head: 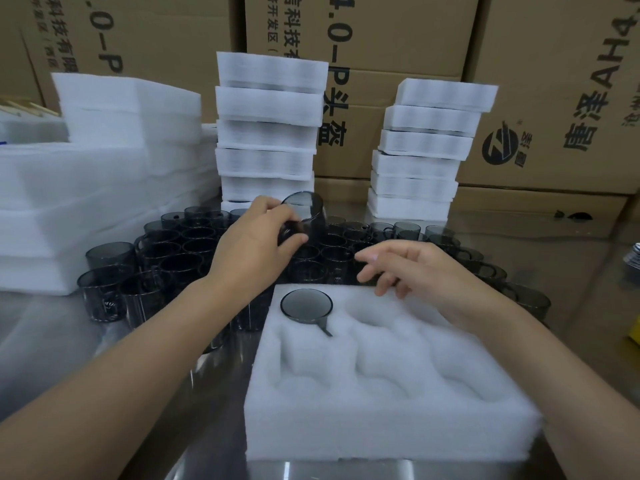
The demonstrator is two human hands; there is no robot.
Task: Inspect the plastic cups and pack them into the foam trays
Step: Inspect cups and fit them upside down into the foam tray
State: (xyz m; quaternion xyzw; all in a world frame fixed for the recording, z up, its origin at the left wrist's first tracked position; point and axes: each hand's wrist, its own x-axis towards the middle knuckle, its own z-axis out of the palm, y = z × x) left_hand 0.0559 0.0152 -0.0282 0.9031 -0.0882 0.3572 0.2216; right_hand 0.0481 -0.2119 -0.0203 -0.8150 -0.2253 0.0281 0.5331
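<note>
A white foam tray [381, 420] with several round pockets lies in front of me on the steel table. One dark smoky plastic cup [306, 305] sits in its far left pocket, handle pointing toward me. Behind the tray stand several more dark cups [180, 251], packed close together. My left hand [256, 244] holds one cup [308, 216] by its handle, lifted above the group. My right hand [408, 268] hovers over the tray's far edge with fingers loosely spread, holding nothing.
Two stacks of foam trays [270, 133] [426, 147] stand behind the cups. Foam sheets [86, 188] are piled at the left. Cardboard boxes [554, 98] form the back wall. The steel table [52, 341] shows at the near left.
</note>
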